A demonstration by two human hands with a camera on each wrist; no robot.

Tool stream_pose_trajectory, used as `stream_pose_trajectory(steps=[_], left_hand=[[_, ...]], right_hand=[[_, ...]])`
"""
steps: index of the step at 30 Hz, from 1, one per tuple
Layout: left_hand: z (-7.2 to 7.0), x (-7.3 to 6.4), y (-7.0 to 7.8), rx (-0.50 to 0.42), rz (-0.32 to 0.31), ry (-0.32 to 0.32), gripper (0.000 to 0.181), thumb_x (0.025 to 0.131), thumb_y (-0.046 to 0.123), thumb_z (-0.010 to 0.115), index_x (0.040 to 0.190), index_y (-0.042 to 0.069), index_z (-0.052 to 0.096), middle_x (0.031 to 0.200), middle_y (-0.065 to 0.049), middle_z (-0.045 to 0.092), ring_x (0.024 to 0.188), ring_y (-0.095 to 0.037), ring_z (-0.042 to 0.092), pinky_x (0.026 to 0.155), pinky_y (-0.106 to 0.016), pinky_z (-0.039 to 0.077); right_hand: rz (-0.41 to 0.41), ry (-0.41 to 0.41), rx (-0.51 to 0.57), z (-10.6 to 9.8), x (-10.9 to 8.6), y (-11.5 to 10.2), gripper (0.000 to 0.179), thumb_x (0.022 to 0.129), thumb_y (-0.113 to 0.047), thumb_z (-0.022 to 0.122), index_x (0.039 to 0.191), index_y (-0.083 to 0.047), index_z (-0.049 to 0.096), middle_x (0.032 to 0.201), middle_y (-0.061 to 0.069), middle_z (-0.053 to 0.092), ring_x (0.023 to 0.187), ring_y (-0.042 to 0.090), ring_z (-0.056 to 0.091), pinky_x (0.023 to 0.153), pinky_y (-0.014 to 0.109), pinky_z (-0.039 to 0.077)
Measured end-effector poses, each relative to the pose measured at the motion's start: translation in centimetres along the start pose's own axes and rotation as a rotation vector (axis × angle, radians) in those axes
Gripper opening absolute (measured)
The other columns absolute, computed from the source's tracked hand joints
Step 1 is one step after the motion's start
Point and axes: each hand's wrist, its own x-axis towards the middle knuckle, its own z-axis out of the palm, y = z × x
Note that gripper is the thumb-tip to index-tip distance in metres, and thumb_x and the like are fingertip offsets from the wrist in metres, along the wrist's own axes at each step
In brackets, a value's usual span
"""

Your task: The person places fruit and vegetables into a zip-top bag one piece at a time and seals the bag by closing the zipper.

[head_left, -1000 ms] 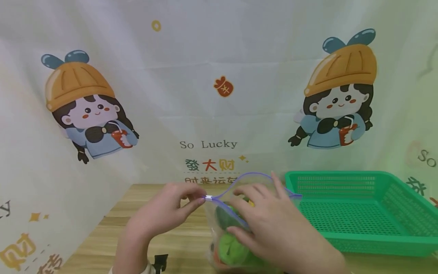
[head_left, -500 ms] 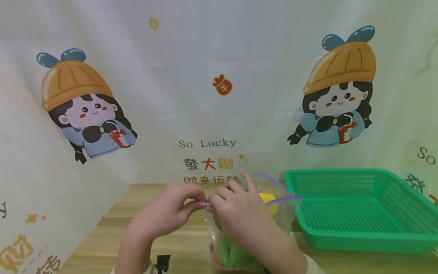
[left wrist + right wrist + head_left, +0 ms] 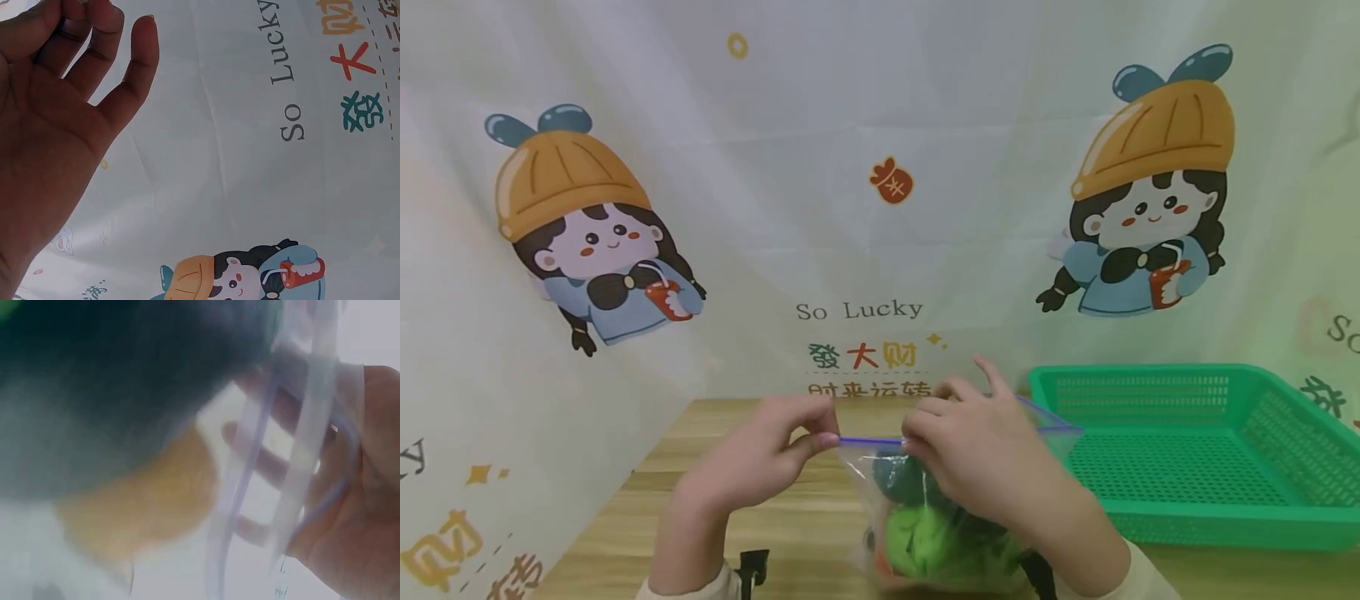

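Observation:
A clear zip bag (image 3: 868, 479) stands on the table, its purple zip strip (image 3: 871, 440) running between the two hands. Inside are a green pepper-like item (image 3: 917, 537), a dark green rounded item (image 3: 895, 475) and, in the right wrist view, something yellow (image 3: 150, 500). My left hand (image 3: 767, 458) pinches the strip's left end between thumb and index finger. Farther along the strip, my right hand (image 3: 985, 450) pinches it with thumb and fingers, little finger raised. The strip is closed between the hands; right of my right hand its edges stand apart. The right hand covers the slider.
A green plastic basket (image 3: 1195, 525) with mesh walls stands to the right, close behind the bag. The wooden table (image 3: 640, 517) ends at a printed cloth backdrop (image 3: 865, 208). Black straps (image 3: 752, 571) show at the wrists.
My right hand went left to the strip's left end, gripped there, then moved right along it. The strip's left part, earlier gaping, is now closed. My left hand keeps its pinch.

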Motion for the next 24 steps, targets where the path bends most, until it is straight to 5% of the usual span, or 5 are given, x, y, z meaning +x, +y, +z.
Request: stream_pose_trajectory(steps=[15,20,24], left_hand=[[-1.7,-1.6,-2.2,-0.002,-0.131,0.047,0.022,0.1,0.003,0.07,0.086,0.02,0.065,0.086,0.012,0.064,0.087,-0.007,0.064,0.084,-0.028,0.057],[-2.3,-2.5,-3.0,-0.001,-0.166,0.064,0.02,0.1,0.005,0.069,0.086,0.019,0.065,0.084,0.011,0.064,0.086,-0.005,0.062,0.081,-0.028,0.054],[-2.6,-2.8,-3.2,0.012,-0.193,0.067,0.019,0.101,0.006,0.069,0.087,0.019,0.066,0.084,0.01,0.064,0.086,-0.008,0.063,0.08,-0.028,0.054]], right_hand=[[0.087,-0.213,0.19,-2.8,-2.1,7.8,0.014,0.093,-0.026,0.083,0.091,-0.037,0.075,0.096,-0.025,0.07,0.113,0.016,0.065,0.126,0.075,0.019],[0.146,-0.272,0.195,-3.3,-3.1,10.2,0.008,0.094,-0.031,0.082,0.092,-0.035,0.076,0.095,-0.023,0.07,0.111,0.02,0.067,0.123,0.074,0.026],[0.146,-0.273,0.178,-3.5,-3.5,11.3,0.004,0.093,-0.034,0.082,0.093,-0.033,0.078,0.096,-0.02,0.072,0.103,0.021,0.069,0.11,0.064,0.046]])
